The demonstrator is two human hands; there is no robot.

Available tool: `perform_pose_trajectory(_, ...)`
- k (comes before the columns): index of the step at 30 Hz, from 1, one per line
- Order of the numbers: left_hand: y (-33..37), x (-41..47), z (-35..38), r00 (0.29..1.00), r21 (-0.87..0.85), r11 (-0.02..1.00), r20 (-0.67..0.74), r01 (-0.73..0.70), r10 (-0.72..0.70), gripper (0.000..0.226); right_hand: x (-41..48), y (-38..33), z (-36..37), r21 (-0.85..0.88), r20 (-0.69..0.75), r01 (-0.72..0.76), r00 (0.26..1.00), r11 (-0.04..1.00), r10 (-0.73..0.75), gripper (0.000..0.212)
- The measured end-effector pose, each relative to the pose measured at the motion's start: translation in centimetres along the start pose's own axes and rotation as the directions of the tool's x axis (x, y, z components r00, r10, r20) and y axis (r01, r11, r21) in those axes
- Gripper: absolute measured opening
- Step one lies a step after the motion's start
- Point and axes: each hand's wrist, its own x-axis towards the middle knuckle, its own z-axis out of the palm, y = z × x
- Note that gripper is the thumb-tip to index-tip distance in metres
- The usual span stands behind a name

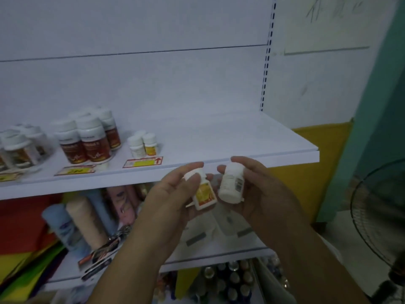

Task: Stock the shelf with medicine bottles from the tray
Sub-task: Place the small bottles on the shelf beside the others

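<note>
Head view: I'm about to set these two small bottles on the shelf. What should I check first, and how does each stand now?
1. Left hand grip on yellow-label bottle: ok, fingers pinch it.
2. Right hand grip on white bottle: ok, fingers wrap it.
3. Matching small bottles on the shelf: ok, they stand behind the price tag.
4. Bare shelf space right of them: ok.
5. White bottle is the same product: cannot tell, only its barcode side shows.
6. Bottles left in the tray: cannot tell, tray out of view.
</note>
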Motion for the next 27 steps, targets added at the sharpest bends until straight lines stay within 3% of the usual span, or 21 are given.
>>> perform_pose_trajectory(4, 2.0, 0.6, -0.8, 0.998, -0.022, 0.998, -0.017, -0.062, 0.062, 0.037, 1.5, 0.3, 3.1, 0.168, -0.030, -0.059, 0.997, 0.984, 0.065, 0.022)
perform_pose_trajectory(13, 5.6, 5.6, -7.3, 0.989, 0.016, 0.990, 0.022, -0.143, 0.143, 0.035, 7.7, 0.7, 7.9, 0.137, 0.092, -0.027, 0.996, 0.990, 0.015, 0.028)
perform_pose_trajectory(18, 6.6, 8.3, -11.1, 0.985, 0.046, 0.984, 0.001, -0.170, 0.170, 0.032, 11.3, 1.8, 10.3, 0.174, 0.074, -0.081, 0.995, 0.981, 0.069, 0.036)
perform_pose_trajectory(22, 6.9, 10.4, -12.7, 0.986, 0.047, 0.985, 0.019, -0.168, 0.167, 0.033, 13.4, 2.6, 11.1, 0.074, 0.060, 0.017, 0.998, 0.997, -0.021, 0.035)
perform_pose_trajectory(27, 6.9, 12.1, -13.1, 0.987, 0.100, 0.982, 0.032, -0.160, 0.158, 0.029, 15.2, 2.4, 10.4, -0.176, 0.118, 0.144, 0.985, 0.974, -0.124, 0.024)
